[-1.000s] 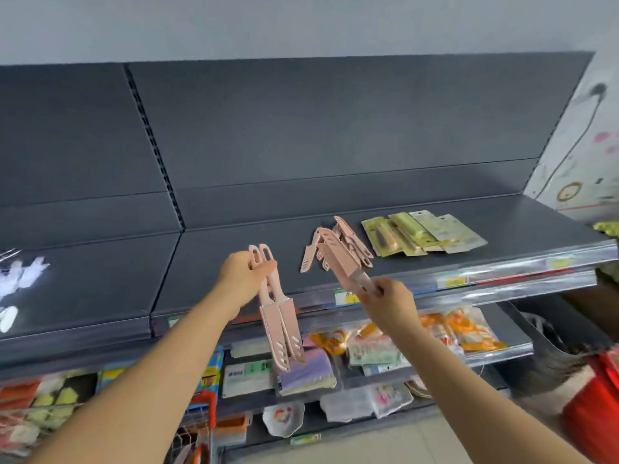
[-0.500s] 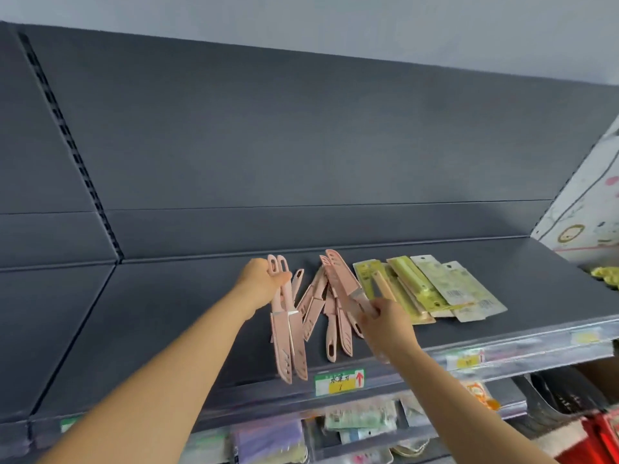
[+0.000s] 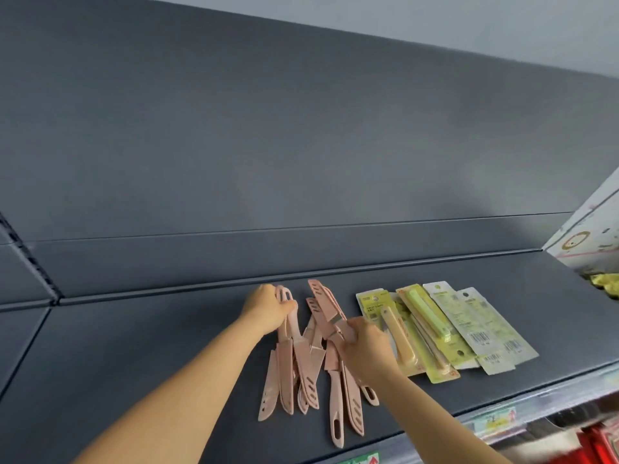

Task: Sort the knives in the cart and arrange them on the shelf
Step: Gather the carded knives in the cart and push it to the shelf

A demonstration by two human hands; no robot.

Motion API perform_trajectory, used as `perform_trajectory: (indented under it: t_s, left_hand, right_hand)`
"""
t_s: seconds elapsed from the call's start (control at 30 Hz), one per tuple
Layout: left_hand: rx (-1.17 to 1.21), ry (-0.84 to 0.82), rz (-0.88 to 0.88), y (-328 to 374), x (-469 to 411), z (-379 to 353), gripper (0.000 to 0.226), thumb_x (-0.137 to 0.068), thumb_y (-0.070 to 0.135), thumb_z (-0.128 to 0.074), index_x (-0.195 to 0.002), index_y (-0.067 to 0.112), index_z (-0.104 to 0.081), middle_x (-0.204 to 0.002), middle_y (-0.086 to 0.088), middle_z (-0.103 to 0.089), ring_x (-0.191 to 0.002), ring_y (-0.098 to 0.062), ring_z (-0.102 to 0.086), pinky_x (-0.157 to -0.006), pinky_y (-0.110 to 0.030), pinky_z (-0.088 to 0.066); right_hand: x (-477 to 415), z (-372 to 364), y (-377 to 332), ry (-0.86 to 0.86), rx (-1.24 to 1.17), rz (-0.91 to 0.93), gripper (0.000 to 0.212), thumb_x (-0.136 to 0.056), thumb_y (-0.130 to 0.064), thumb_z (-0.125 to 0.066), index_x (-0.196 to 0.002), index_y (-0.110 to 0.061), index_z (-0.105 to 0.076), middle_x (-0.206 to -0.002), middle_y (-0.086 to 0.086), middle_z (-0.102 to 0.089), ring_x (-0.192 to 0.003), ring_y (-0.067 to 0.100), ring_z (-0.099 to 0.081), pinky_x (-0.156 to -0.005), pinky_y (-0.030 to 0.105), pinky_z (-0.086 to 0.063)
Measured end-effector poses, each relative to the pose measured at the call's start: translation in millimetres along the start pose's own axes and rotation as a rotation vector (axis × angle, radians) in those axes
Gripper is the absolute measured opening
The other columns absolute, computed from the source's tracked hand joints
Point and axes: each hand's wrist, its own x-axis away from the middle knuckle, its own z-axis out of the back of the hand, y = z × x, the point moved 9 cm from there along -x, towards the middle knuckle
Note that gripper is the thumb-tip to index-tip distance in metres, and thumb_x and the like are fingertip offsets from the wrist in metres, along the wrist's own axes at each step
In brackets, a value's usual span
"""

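Several pink knives point(image 3: 336, 400) in pink sheaths lie in a loose heap on the dark grey shelf point(image 3: 150, 346). My left hand point(image 3: 268, 309) grips the handles of two pink sheathed knives point(image 3: 289, 360) whose sheathed blades lie on the shelf pointing toward me. My right hand point(image 3: 363, 343) holds a pink sheathed knife point(image 3: 323, 304) by its handle, its sheath pointing toward the back of the shelf over the heap. To the right lie several yellow and pale green carded knife packs point(image 3: 445, 329), fanned and overlapping.
The shelf's back panel point(image 3: 301, 145) rises behind the goods. A price rail point(image 3: 495, 420) with tags runs along the front edge. A white patterned box point(image 3: 589, 239) stands at the far right. Red items point(image 3: 599, 445) show below the shelf at the lower right.
Both hands moved forward over the shelf. The left hand's two knives came down beside the pink heap, and the right hand's knife moved onto the heap. The camera tilted upward.
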Motion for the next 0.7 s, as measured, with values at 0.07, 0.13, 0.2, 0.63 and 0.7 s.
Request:
perform_trajectory:
  t_s: [0.07, 0.13, 0.2, 0.63, 0.7]
  left_hand:
    - [-0.068, -0.001, -0.019, 0, 0, -1, 0.045, -0.088, 0.037, -0.058, -0.122, 0.008, -0.054, -0.119, -0.009, -0.061, -0.104, -0.025, -0.058, -0.08, -0.032, -0.046]
    - [-0.136, 0.005, -0.042, -1, 2, 0, 0.057, -0.09, 0.04, -0.056, -0.137, 0.01, -0.042, -0.133, -0.006, -0.053, -0.119, -0.025, -0.05, -0.092, -0.034, -0.044]
    - [-0.176, 0.011, -0.064, -3, 8, 2, 0.055, -0.09, 0.038, -0.056, -0.138, 0.014, -0.042, -0.135, -0.005, -0.051, -0.122, -0.024, -0.048, -0.096, -0.035, -0.044]
    - [-0.227, 0.206, -0.076, -52, 149, 53, 0.044, -0.09, 0.029, -0.058, -0.132, 0.022, -0.048, -0.128, 0.002, -0.054, -0.116, -0.017, -0.051, -0.096, -0.031, -0.043]
    - [-0.189, 0.286, -0.075, -68, 191, 65, 0.043, -0.089, 0.027, -0.06, -0.13, 0.022, -0.05, -0.123, 0.002, -0.055, -0.109, -0.017, -0.052, -0.094, -0.033, -0.044]
  right_hand:
    - [-1, -3, -1, -0.01, 0.009, 0.013, 0.04, -0.092, -0.017, -0.051, -0.131, -0.02, -0.046, -0.124, 0.002, -0.054, -0.097, 0.015, -0.057, -0.07, 0.021, -0.049]
    - [2, -3, -5, -0.017, 0.037, 0.045, 0.041, -0.093, -0.014, -0.05, -0.133, -0.02, -0.045, -0.134, 0.001, -0.044, -0.107, 0.015, -0.053, -0.081, 0.021, -0.047]
    - [7, -3, -10, -0.023, 0.084, 0.094, 0.038, -0.093, -0.013, -0.049, -0.13, -0.02, -0.05, -0.134, 0.001, -0.042, -0.11, 0.016, -0.053, -0.083, 0.019, -0.044]
    - [87, -9, -38, -0.008, 0.056, 0.405, 0.026, -0.091, -0.011, -0.053, -0.115, -0.015, -0.063, -0.14, 0.006, -0.044, -0.117, 0.023, -0.052, -0.09, 0.027, -0.043]
    - [112, -15, -45, -0.014, 0.031, 0.491, 0.03, -0.089, -0.006, -0.052, -0.116, -0.016, -0.062, -0.138, 0.006, -0.046, -0.113, 0.023, -0.053, -0.088, 0.029, -0.045]
